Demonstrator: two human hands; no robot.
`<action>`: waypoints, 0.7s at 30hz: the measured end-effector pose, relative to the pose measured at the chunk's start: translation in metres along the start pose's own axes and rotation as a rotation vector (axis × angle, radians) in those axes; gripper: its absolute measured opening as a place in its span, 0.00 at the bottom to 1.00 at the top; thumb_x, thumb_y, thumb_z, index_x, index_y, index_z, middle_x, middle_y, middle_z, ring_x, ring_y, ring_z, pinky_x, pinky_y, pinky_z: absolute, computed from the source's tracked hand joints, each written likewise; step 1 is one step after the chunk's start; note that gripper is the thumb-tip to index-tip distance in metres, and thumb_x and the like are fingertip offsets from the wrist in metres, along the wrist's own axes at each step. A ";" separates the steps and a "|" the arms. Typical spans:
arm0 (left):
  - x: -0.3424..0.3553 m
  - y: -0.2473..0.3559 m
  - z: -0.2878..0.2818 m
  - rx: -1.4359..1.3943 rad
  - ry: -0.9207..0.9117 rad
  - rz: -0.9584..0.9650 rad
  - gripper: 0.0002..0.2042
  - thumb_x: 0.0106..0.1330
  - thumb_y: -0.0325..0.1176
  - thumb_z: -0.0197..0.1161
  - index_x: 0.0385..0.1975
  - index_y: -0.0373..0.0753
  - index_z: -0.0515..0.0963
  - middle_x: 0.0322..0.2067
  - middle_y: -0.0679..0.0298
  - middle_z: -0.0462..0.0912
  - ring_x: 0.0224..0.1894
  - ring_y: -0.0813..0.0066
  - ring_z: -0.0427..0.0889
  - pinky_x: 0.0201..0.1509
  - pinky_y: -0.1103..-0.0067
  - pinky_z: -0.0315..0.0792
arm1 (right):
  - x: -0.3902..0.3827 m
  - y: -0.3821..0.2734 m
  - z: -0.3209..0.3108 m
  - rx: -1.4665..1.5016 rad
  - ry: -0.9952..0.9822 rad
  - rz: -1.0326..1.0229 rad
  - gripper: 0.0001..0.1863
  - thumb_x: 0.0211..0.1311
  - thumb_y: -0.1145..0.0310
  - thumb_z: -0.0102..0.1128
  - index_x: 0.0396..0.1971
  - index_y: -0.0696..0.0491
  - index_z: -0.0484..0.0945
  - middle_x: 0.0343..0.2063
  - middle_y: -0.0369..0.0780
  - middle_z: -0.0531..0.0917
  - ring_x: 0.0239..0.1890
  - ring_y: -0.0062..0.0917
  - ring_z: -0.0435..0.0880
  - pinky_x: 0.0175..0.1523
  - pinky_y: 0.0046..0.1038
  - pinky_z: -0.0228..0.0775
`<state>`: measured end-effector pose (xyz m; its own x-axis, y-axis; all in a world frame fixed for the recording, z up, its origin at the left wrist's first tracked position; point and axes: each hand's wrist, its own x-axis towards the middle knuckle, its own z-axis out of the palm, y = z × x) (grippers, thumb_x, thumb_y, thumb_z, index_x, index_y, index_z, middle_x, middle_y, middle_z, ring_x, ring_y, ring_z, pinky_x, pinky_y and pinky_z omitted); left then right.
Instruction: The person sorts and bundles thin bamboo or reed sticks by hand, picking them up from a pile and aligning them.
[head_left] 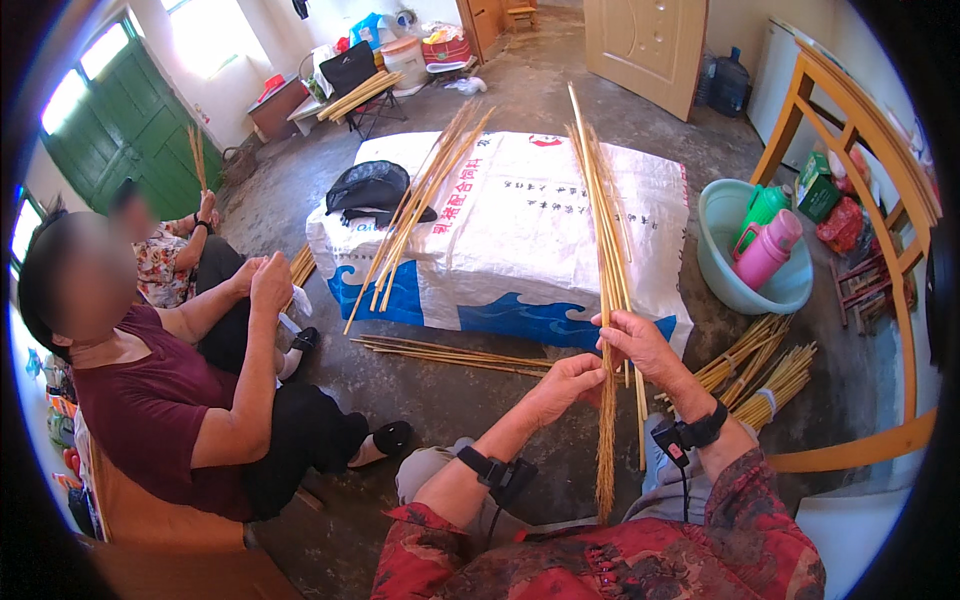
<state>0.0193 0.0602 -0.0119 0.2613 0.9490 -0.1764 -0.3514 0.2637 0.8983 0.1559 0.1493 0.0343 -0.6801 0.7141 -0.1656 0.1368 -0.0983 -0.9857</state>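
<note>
Nearest: red patterned sleeves (740, 515), with black wrist devices (692, 430) worn on both forearms. Before the lap a slim bundle of straw-coloured stalks (606, 440) is held lengthwise, its brushy end pointed down toward the body, its bare end carried out over the covered surface (540, 250). The right grip (640, 345) is closed round the bundle; by the left grip (568, 390) it is pinched just below.

Beyond, on the floor (430, 412) to the right, tied bundles (775, 388) are laid near a pale basin (712, 265) — a pink flask (768, 250) and a green flask (765, 208) are held in it. The surface is draped in white sheeting, blue waves printed along its near side; loose stalks (425, 200) and a black bag (368, 190) are borne at its left.

To the left, a co-worker in maroon (160, 390) is seated, both hands raised together. Farther — a second person (165, 260), by whom stalks are held up. Farthest, a green door (120, 120).
</note>
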 end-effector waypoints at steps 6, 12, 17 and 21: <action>-0.002 0.004 -0.003 -0.031 -0.014 -0.016 0.07 0.60 0.33 0.52 0.32 0.37 0.71 0.28 0.67 0.74 0.30 0.79 0.75 0.34 0.81 0.72 | 0.002 0.003 -0.002 -0.018 -0.019 -0.037 0.15 0.58 0.67 0.46 0.43 0.58 0.69 0.22 0.32 0.73 0.22 0.11 0.69 0.26 0.12 0.63; 0.001 0.006 -0.004 -0.039 0.119 0.035 0.05 0.59 0.31 0.53 0.30 0.37 0.71 0.28 0.67 0.75 0.29 0.79 0.75 0.32 0.80 0.72 | 0.004 0.013 -0.006 0.068 -0.129 0.041 0.19 0.53 0.68 0.52 0.46 0.57 0.66 0.26 0.33 0.73 0.25 0.14 0.72 0.28 0.14 0.65; -0.001 0.015 -0.007 -0.046 0.165 0.034 0.03 0.59 0.29 0.52 0.30 0.37 0.71 0.27 0.67 0.75 0.29 0.78 0.75 0.32 0.79 0.72 | 0.005 0.016 -0.003 0.121 -0.160 0.045 0.21 0.49 0.72 0.52 0.47 0.58 0.65 0.29 0.37 0.74 0.27 0.18 0.73 0.31 0.18 0.67; 0.000 0.010 -0.011 -0.035 0.165 0.029 0.03 0.58 0.29 0.53 0.29 0.38 0.70 0.27 0.67 0.75 0.29 0.78 0.75 0.32 0.79 0.72 | 0.005 0.016 -0.001 0.163 -0.193 0.065 0.22 0.48 0.73 0.51 0.46 0.60 0.64 0.29 0.39 0.74 0.28 0.21 0.75 0.32 0.20 0.70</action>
<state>0.0059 0.0650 -0.0075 0.1004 0.9710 -0.2171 -0.3881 0.2391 0.8900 0.1549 0.1521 0.0180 -0.8007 0.5586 -0.2166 0.0776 -0.2617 -0.9620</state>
